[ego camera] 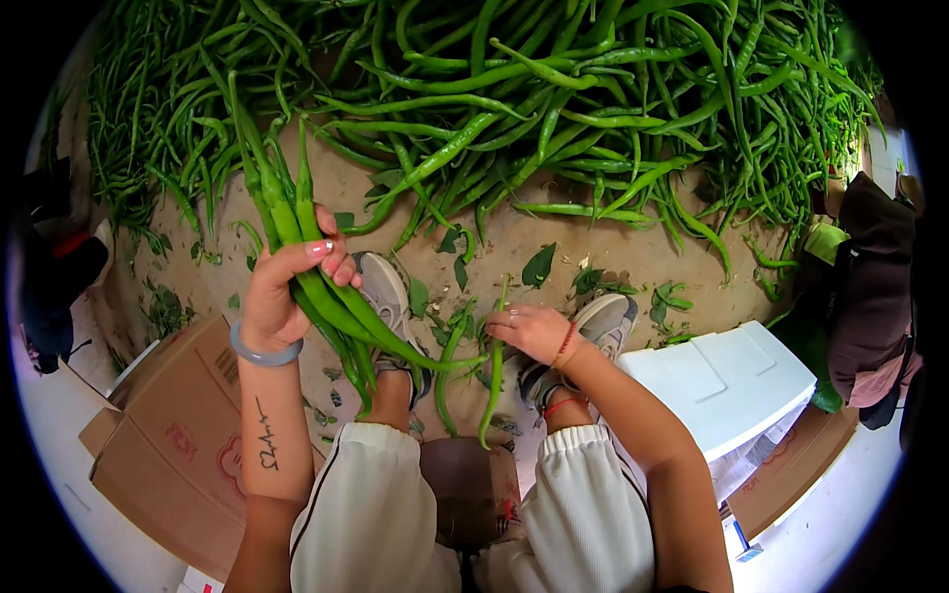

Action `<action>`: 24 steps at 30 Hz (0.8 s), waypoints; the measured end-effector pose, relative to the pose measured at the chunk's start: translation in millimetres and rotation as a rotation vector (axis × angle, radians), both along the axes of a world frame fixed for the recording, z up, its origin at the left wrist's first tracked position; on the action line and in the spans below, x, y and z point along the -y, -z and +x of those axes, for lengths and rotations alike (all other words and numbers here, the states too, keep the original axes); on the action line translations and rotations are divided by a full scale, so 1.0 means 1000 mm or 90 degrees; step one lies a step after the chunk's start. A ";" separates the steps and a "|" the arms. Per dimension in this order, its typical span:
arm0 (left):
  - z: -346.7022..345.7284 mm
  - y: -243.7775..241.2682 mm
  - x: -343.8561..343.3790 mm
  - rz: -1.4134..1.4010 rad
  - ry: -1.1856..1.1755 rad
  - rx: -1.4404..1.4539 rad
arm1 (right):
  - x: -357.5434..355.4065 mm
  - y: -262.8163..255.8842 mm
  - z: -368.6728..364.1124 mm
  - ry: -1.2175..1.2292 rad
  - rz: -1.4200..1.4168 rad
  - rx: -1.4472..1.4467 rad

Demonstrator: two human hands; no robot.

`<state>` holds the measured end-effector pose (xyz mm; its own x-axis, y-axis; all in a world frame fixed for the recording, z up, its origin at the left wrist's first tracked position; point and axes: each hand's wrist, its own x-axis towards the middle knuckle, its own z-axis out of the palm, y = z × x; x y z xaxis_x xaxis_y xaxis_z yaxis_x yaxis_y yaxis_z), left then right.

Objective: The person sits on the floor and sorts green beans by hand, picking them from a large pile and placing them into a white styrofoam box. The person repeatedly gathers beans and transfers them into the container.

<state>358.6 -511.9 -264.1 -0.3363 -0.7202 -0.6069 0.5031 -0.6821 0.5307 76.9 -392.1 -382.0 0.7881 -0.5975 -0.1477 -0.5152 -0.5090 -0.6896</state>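
Long green chili peppers form a bunch in my left hand, the fingers and thumb closed around their upper part, stems pointing up. To the right, my right hand has its fingertips on a single long green pepper, which hangs down between my shoes. Another slender pepper lies just left of that one. Beyond both hands a big heap of long green peppers spreads across the tan ground covering.
Loose leaves are scattered around my shoes. A cardboard box stands at the left, a white foam box lid at the right. Another person's dark clothing shows at the far right, and dark clothing at the far left.
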 end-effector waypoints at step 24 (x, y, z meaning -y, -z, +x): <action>-0.050 0.016 -0.022 0.191 0.116 -0.049 | 0.050 -0.121 -0.013 0.221 -0.162 0.206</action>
<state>308.8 -489.5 -280.3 -0.4957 -0.4380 -0.7500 0.3898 -0.8839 0.2586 64.3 -442.2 -260.7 0.5192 -0.8162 0.2534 -0.4641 -0.5182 -0.7183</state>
